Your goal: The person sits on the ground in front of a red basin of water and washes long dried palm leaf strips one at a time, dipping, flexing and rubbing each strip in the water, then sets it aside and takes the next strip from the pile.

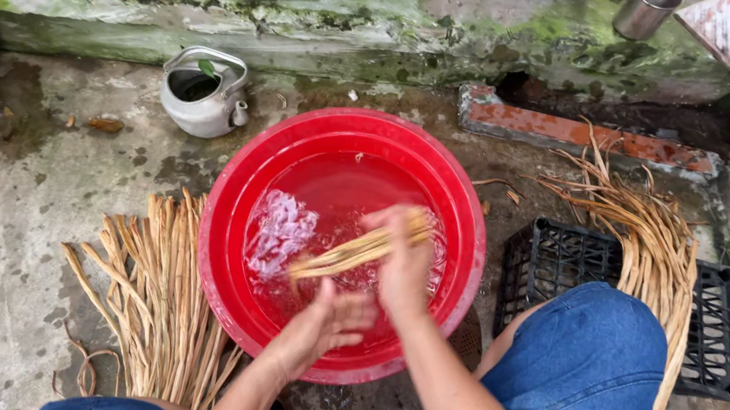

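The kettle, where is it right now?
In the head view the kettle stands on the wet concrete floor at upper left, just beyond the red basin and in front of the mossy ledge, lid off.

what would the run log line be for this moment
left hand: on stalks | right hand: gripping stalks | over red basin of water | loose stalks on floor | more on crate
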